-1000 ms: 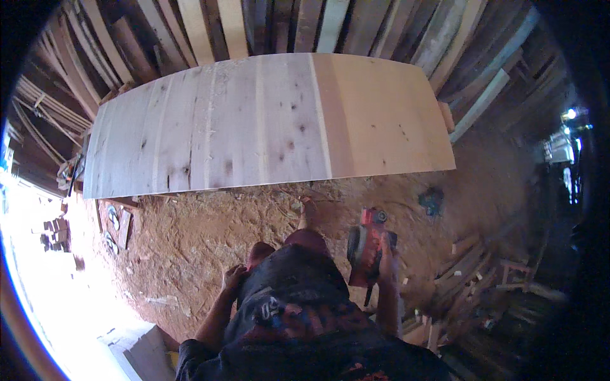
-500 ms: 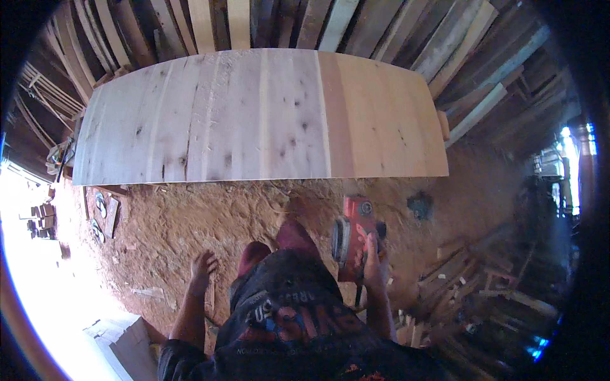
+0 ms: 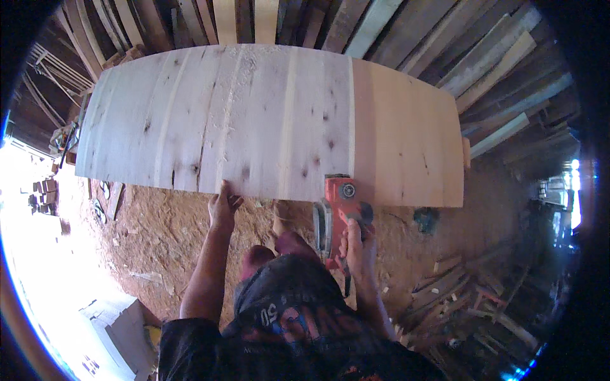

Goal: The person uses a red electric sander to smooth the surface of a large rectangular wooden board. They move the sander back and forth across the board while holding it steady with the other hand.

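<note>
A red electric hand planer (image 3: 337,206) is in my right hand (image 3: 358,249), whose fingers wrap its handle. In the picture the planer's front end overlaps the near edge of a wide wooden panel (image 3: 267,127); I cannot tell whether it touches. The panel is made of joined boards, greyish over most of its length and yellower at the right. At its near edge, left of the middle, my left hand (image 3: 222,208) touches the wood with its fingers apart, holding no tool. Shavings (image 3: 244,63) lie in a band across the panel top.
Planks (image 3: 375,28) line the far side behind the panel. Brown, littered ground (image 3: 171,228) lies below it. Wood offcuts (image 3: 445,292) are piled at the lower right. A whitish block-shaped object (image 3: 121,336) stands at the lower left. A dark object (image 3: 426,219) sits beneath the panel's right end.
My left hand has risen from beside my legs to the panel's near edge. My right hand has brought the planer forward and slightly left to that edge. The view has shifted a little.
</note>
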`<action>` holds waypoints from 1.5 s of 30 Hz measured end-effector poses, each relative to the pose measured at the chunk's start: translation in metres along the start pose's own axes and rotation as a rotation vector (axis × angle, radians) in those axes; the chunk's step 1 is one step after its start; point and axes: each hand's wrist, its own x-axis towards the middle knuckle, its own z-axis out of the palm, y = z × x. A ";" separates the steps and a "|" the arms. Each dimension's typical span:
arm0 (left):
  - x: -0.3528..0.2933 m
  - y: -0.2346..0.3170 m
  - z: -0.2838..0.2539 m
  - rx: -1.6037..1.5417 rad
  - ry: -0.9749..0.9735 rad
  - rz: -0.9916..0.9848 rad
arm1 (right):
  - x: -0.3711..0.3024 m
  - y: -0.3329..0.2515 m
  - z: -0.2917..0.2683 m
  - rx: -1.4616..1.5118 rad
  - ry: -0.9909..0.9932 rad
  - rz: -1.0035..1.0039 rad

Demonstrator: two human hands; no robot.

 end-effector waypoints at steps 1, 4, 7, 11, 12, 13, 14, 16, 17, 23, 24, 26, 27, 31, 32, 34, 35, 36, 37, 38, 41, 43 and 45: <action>-0.001 0.000 -0.001 0.018 -0.020 0.006 | 0.008 -0.007 0.004 -0.021 0.003 0.007; -0.004 -0.001 -0.003 -0.002 -0.035 -0.007 | 0.050 -0.024 0.014 -0.004 -0.003 -0.091; -0.007 0.001 -0.003 0.072 -0.021 -0.016 | 0.097 -0.033 0.020 -0.047 -0.016 -0.162; -0.014 0.006 -0.001 0.249 0.041 -0.081 | 0.183 -0.062 0.033 -0.220 -0.017 -0.129; -0.019 0.006 -0.001 0.225 0.064 -0.015 | 0.208 -0.074 0.042 -0.194 -0.023 -0.148; -0.021 0.008 0.001 0.192 0.045 -0.016 | 0.231 -0.088 0.052 -0.169 -0.029 -0.166; -0.025 0.008 0.002 0.158 0.010 -0.023 | 0.247 -0.100 0.055 -0.136 -0.046 -0.177; -0.027 0.010 0.004 0.211 0.017 -0.050 | 0.271 -0.128 0.064 -0.038 -0.123 -0.184; -0.029 0.010 0.003 0.231 0.015 -0.035 | 0.274 -0.136 0.070 -0.056 -0.084 -0.157; -0.041 -0.017 -0.038 0.090 0.032 -0.054 | 0.210 -0.138 0.079 0.065 -0.030 -0.084; -0.044 -0.026 -0.054 0.048 0.042 -0.088 | 0.196 -0.132 0.078 0.061 -0.022 -0.104; -0.052 -0.046 -0.095 0.009 0.048 -0.155 | 0.168 -0.117 0.070 0.061 -0.017 -0.070; -0.055 -0.055 -0.119 0.035 0.053 -0.156 | 0.154 -0.109 0.065 0.062 -0.020 -0.021; -0.063 -0.079 -0.212 0.024 0.209 -0.324 | 0.114 -0.080 0.062 0.122 0.011 -0.096; -0.065 -0.079 -0.234 0.030 0.217 -0.301 | 0.104 -0.073 0.065 0.114 0.051 -0.051; -0.064 -0.073 -0.269 0.052 0.303 -0.379 | 0.084 -0.061 0.073 0.077 0.088 -0.017; -0.060 -0.066 -0.285 0.089 0.302 -0.389 | 0.074 -0.054 0.079 0.101 0.056 -0.026; -0.055 -0.058 -0.299 0.126 0.298 -0.399 | 0.063 -0.048 0.085 0.116 0.072 -0.037; -0.047 -0.047 -0.312 0.160 0.295 -0.405 | 0.052 -0.042 0.092 0.130 0.086 -0.053; -0.038 -0.035 -0.325 0.172 0.256 -0.385 | 0.042 -0.037 0.099 0.135 0.104 -0.084; -0.009 0.006 -0.363 0.174 0.171 -0.309 | 0.017 -0.020 0.129 0.212 0.142 -0.033; 0.007 0.039 -0.389 0.133 0.147 -0.236 | 0.000 -0.011 0.154 0.186 0.076 -0.070; 0.009 0.065 -0.415 0.067 0.162 -0.102 | -0.015 -0.009 0.180 0.179 0.056 0.014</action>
